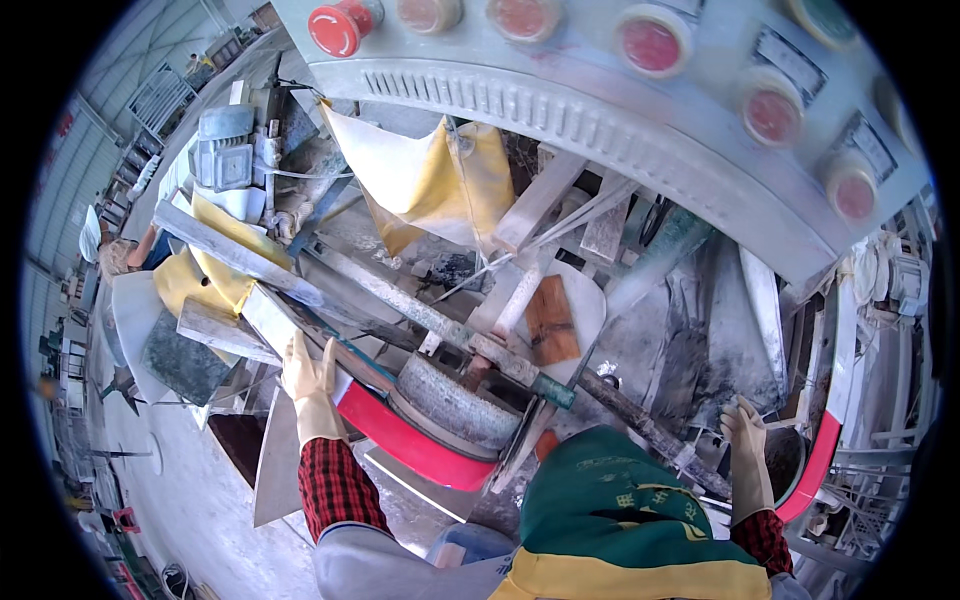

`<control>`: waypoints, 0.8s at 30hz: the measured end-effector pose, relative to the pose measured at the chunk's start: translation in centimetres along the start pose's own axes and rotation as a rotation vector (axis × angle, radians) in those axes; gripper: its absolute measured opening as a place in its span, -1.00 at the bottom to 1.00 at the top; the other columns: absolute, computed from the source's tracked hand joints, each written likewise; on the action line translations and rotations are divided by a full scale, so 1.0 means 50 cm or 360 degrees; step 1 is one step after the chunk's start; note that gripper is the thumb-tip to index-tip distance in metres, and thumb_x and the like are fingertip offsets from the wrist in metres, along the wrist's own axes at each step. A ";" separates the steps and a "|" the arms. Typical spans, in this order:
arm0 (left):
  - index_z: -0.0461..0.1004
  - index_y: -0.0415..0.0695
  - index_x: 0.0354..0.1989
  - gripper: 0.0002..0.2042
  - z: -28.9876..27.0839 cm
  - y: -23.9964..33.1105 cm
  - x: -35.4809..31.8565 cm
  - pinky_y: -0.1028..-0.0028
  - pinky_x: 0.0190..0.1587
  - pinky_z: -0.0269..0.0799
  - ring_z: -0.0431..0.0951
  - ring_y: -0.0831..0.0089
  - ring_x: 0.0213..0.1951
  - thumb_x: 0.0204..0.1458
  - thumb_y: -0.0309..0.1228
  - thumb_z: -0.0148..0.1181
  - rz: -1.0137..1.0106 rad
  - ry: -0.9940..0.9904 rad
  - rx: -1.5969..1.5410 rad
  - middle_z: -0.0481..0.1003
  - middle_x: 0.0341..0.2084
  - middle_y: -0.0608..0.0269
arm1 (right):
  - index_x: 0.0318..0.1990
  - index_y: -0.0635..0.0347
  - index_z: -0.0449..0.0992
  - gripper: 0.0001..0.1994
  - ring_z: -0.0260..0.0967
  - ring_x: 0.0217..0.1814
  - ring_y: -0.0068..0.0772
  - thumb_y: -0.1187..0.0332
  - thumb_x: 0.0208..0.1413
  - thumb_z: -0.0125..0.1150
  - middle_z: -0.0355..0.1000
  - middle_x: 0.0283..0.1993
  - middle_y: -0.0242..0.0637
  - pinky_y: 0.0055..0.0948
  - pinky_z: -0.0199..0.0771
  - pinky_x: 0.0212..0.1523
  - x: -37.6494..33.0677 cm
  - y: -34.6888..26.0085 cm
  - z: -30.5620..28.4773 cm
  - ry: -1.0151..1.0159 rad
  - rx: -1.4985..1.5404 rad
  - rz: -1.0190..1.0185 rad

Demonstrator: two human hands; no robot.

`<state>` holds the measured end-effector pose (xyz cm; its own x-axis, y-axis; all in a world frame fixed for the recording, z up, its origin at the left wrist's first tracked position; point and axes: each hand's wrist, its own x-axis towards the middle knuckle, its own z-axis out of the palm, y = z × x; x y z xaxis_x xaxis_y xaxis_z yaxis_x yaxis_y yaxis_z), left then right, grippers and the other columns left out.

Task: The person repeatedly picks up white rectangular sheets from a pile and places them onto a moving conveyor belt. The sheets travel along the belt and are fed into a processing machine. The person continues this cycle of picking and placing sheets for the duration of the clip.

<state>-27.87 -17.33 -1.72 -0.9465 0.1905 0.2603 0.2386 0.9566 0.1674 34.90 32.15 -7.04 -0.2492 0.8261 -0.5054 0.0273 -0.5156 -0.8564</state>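
our gloved left hand (pixel 308 385), fingers together, steadies a slab (pixel 285 455) beside the grinding wheel (pixel 455 405); our right hand (pixel 745 450) rests flat, far right; next, careful feeding.

Dusty grey concrete floor (pixel 200 500) at seven o'clock; daylit workshop hall with metal racks (pixel 160 95) at ten; grey control panel (pixel 620 110) with round buttons at twelve.

Rough gritty stone wheel (pixel 455 405), glossy red plastic guard (pixel 410 445), dusty matt metal panel (pixel 560 110).
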 end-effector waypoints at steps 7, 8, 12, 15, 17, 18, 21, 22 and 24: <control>0.17 -0.06 0.34 -0.12 -0.031 0.132 -0.138 0.10 0.24 0.19 0.35 0.04 0.19 -0.15 0.08 0.36 -0.0429 -0.0150 0.0028 0.35 0.15 -0.09 | 0.26 0.14 0.33 -0.56 0.51 -0.39 -0.43 0.36 0.24 0.18 0.56 -0.16 -0.10 -0.56 0.52 -0.46 0.057 0.041 -0.110 -0.0439 0.0475 0.0134; 0.13 -0.03 0.36 -0.12 -0.032 0.151 -0.174 0.05 0.28 0.09 0.30 0.07 0.24 -0.14 0.03 0.36 -0.0377 -0.0142 0.0090 0.34 0.17 -0.05 | 0.29 0.14 0.28 -0.53 0.51 -0.40 -0.42 0.37 0.24 0.17 0.56 -0.16 -0.07 -0.56 0.53 -0.44 0.053 0.043 -0.102 -0.0034 0.0088 0.0067; 0.32 -0.21 0.16 -0.43 -0.026 0.205 -0.320 0.10 0.11 0.31 0.46 -0.11 0.00 -0.06 -0.28 0.25 0.0019 0.0074 -0.0210 0.49 -0.06 -0.18 | 0.29 0.21 0.26 -0.57 0.54 -0.31 -0.39 0.43 0.29 0.05 0.55 -0.13 -0.05 -0.50 0.57 -0.36 0.038 0.033 -0.058 -0.0175 0.0102 -0.0017; 0.43 -0.31 0.06 -0.57 -0.013 0.240 -0.383 0.11 0.11 0.33 0.45 -0.15 -0.04 -0.01 -0.40 0.20 0.0005 0.0210 -0.0518 0.50 -0.11 -0.21 | 0.25 0.24 0.32 -0.63 0.54 -0.28 -0.39 0.48 0.29 0.02 0.56 -0.12 -0.06 -0.49 0.59 -0.30 0.040 0.040 -0.035 -0.0247 0.0114 0.0019; 0.44 -0.30 0.09 -0.56 -0.037 0.259 -0.429 0.10 0.13 0.32 0.43 -0.14 -0.01 -0.01 -0.42 0.22 0.0249 0.0489 -0.0426 0.48 -0.05 -0.20 | 0.22 0.26 0.37 -0.65 0.55 -0.25 -0.39 0.51 0.30 0.00 0.56 -0.12 -0.07 -0.49 0.60 -0.26 0.050 0.050 -0.022 -0.0282 0.0006 0.0081; 0.39 -0.23 0.17 -0.50 -0.058 0.276 -0.446 0.12 0.21 0.24 0.38 -0.10 0.08 0.01 -0.36 0.22 0.0127 0.0388 -0.0377 0.44 0.02 -0.17 | 0.20 0.24 0.40 -0.65 0.54 -0.28 -0.42 0.53 0.26 0.05 0.56 -0.15 -0.11 -0.52 0.57 -0.34 0.054 0.055 -0.008 -0.0256 0.0041 0.0119; 0.37 -0.19 0.20 -0.33 -0.109 0.394 -0.500 0.00 0.20 0.24 0.34 -0.12 0.15 -0.03 -0.03 0.32 0.0327 0.0217 -0.0802 0.36 0.14 -0.20 | 0.20 0.10 0.43 -0.59 0.48 -0.36 -0.53 0.54 0.19 0.14 0.57 -0.21 -0.26 -0.55 0.50 -0.44 0.051 0.050 0.035 -0.0549 0.0050 0.0193; 0.39 -0.23 0.16 -0.31 -0.091 0.491 -0.479 0.08 0.22 0.25 0.38 -0.06 0.12 -0.08 -0.05 0.41 0.0317 0.0245 -0.0775 0.44 0.04 -0.13 | 0.23 0.13 0.40 -0.57 0.45 -0.38 -0.56 0.54 0.19 0.13 0.55 -0.24 -0.29 -0.59 0.45 -0.46 0.046 0.038 0.057 -0.0677 0.0136 0.0238; 0.27 -0.13 0.29 -0.30 -0.124 0.630 -0.525 0.19 0.27 0.18 0.31 0.05 0.22 -0.04 -0.19 0.35 0.0077 -0.0328 -0.1069 0.27 0.23 -0.07 | 0.33 0.17 0.25 -0.51 0.30 -0.48 -0.63 0.46 0.24 0.11 0.47 -0.27 -0.32 -0.61 0.32 -0.55 0.010 0.003 0.091 -0.0980 0.0148 0.0256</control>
<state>5.85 6.41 2.62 -0.9375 0.3309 0.1077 0.3010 0.6156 0.7283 30.38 31.46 -6.96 -0.7598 0.4694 -0.4498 0.0335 -0.6626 -0.7482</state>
